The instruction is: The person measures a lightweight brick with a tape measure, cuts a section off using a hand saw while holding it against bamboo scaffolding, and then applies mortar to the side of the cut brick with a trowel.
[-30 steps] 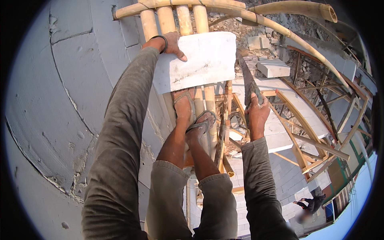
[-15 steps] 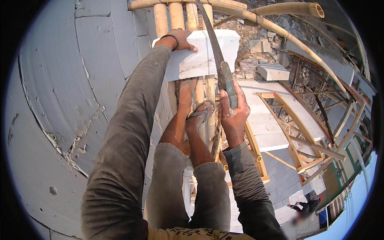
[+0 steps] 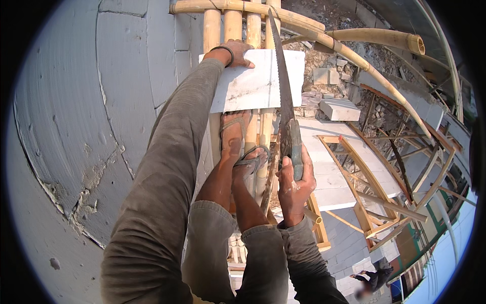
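A white lightweight block (image 3: pixel 245 86) lies across yellow bamboo poles (image 3: pixel 233 28). My left hand (image 3: pixel 238 52), with a dark band at the wrist, grips its far left edge, fingers over the far side and thumb on top. In my right hand (image 3: pixel 297 187) is the grey-green handle of a hand saw (image 3: pixel 284 83), fingers wrapped round it. The long dark blade points away from me over the right part of the block, teeth to the left. How deep it sits in the block I cannot tell. My sandalled feet (image 3: pixel 235 133) stand on the poles just nearer than the block.
A grey block wall (image 3: pixel 71 101) rises close on my left. Bamboo rails (image 3: pixel 354 55) curve past the far right. Below lie rubble, a loose block (image 3: pixel 340 109) and wooden frames (image 3: pixel 364 177). Another person (image 3: pixel 377 278) is far down at the lower right.
My right hand has drawn the saw back toward me, so more of the blade's far part lies over the block. My left hand keeps its hold. The whole view has shifted slightly.
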`<move>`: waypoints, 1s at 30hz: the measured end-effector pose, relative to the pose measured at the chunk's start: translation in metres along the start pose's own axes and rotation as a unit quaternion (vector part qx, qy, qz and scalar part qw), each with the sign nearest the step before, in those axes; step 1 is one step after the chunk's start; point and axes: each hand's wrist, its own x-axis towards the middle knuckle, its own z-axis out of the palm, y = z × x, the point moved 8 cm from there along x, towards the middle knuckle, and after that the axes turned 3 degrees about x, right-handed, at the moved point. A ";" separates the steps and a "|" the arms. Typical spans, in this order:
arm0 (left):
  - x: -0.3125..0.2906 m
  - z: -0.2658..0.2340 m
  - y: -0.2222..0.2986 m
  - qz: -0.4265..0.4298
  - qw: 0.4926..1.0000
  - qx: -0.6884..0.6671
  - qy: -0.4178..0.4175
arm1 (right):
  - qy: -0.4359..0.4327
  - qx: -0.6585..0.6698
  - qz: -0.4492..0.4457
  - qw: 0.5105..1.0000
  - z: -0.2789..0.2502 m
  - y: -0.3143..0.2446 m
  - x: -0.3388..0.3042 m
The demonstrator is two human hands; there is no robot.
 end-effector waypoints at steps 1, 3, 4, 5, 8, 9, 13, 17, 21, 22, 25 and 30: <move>-0.004 0.002 0.000 0.000 1.000 0.009 0.004 | -0.007 0.013 0.014 1.000 -0.003 -0.007 -0.007; -0.007 -0.006 0.007 -0.002 0.996 0.025 0.082 | -0.016 0.003 0.030 0.999 -0.011 -0.018 -0.009; -0.017 -0.007 0.006 -0.012 0.985 0.054 0.164 | -0.023 -0.012 0.034 0.999 -0.013 -0.022 -0.007; -0.028 -0.009 0.004 -0.022 0.966 0.082 0.245 | -0.028 -0.021 0.037 0.999 -0.013 -0.025 -0.004; -0.077 0.012 -0.075 -0.246 0.872 -0.105 0.409 | -0.051 -0.025 0.036 0.998 -0.003 -0.038 0.005; -0.089 0.022 -0.084 -0.321 0.826 -0.185 0.426 | -0.051 -0.034 0.029 0.998 -0.005 -0.040 0.012; -0.079 0.038 -0.074 -0.308 0.848 -0.288 0.321 | -0.078 -0.042 0.055 0.995 0.002 -0.054 0.035; -0.071 0.032 -0.071 -0.279 0.873 -0.292 0.274 | -0.089 -0.067 0.048 0.993 0.008 -0.063 0.049; -0.056 0.029 -0.077 -0.249 0.893 -0.284 0.246 | -0.090 -0.063 0.031 0.993 0.020 -0.080 0.063; -0.056 0.027 -0.080 -0.251 0.891 -0.265 0.269 | -0.083 -0.067 0.003 0.994 0.023 -0.083 0.070; -0.058 0.023 -0.079 -0.255 0.882 -0.220 0.329 | -0.078 -0.062 0.005 0.995 0.025 -0.080 0.073; -0.065 0.028 -0.070 -0.257 0.874 -0.256 0.323 | -0.070 -0.043 0.048 0.995 0.016 -0.072 0.069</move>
